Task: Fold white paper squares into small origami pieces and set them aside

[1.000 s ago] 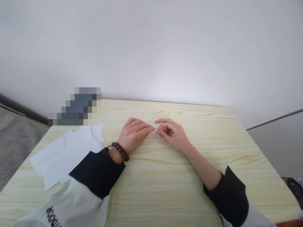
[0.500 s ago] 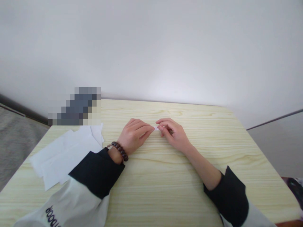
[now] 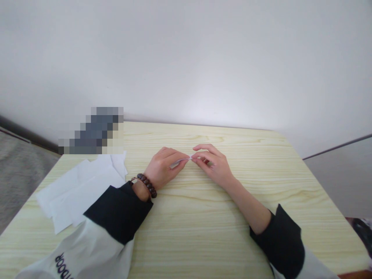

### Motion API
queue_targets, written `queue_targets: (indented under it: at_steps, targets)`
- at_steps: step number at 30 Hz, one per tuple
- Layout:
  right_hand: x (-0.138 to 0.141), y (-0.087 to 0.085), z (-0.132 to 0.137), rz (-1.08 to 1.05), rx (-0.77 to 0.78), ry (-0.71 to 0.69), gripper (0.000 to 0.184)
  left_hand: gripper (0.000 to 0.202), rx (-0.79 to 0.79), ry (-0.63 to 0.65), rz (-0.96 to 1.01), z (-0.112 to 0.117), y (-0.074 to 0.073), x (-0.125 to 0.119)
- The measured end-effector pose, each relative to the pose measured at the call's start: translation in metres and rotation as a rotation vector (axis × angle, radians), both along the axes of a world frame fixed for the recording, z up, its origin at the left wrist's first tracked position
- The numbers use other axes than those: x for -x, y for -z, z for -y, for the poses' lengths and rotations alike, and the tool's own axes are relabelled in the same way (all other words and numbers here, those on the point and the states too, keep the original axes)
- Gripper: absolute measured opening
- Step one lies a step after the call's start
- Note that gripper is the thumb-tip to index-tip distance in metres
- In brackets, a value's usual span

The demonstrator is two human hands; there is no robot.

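Observation:
Over the middle of the table, a small piece of white paper (image 3: 183,159) shows as a thin edge between my fingers. My left hand (image 3: 165,166) is closed on it, thumb below and fingers above, and covers most of it. From the other side my right hand (image 3: 213,162) pinches the paper's tip between thumb and finger, with the index finger lifted away. How the paper is folded is hidden by my fingers. Beside my left forearm lie several loose white paper sheets (image 3: 87,190), overlapping one another.
The wooden-patterned table (image 3: 203,232) stands against a white wall (image 3: 186,62). A dark, pixel-blurred object (image 3: 94,131) lies at the table's back left corner. At the far right edge there is a dark object (image 3: 362,232), partly cut off.
My right index finger has lifted a little, and its thumb and finger have come closer to my left fingertips. The paper now shows as a thin edge within my left hand.

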State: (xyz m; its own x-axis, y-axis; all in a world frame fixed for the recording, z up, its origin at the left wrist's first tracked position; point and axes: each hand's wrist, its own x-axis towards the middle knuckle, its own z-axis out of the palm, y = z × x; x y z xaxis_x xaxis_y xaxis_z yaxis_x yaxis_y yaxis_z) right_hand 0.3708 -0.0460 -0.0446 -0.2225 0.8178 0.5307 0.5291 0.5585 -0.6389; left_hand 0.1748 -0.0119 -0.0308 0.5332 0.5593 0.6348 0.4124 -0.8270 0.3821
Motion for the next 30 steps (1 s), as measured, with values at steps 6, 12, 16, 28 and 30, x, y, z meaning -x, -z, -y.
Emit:
queue_targets:
  at_steps: [6,12,16,28,30]
  targets:
    - [0.001,-0.001,0.0,0.028,0.075,-0.021,0.011,0.012,-0.024,0.007,-0.038,-0.003,0.003,0.001]
    - [0.0,-0.001,-0.002,-0.031,0.053,0.034,0.01,0.017,0.053,-0.095,-0.077,-0.004,0.009,0.001]
    - [-0.001,0.0,-0.003,-0.06,0.068,0.041,0.011,0.017,0.082,-0.093,-0.05,-0.004,0.01,0.002]
    - [-0.001,-0.002,-0.002,-0.001,-0.004,0.015,0.01,0.015,0.055,-0.044,-0.011,-0.007,0.01,0.001]
    - [-0.001,-0.003,-0.002,0.026,-0.033,0.007,0.011,0.016,0.054,-0.044,-0.041,-0.008,0.011,0.001]
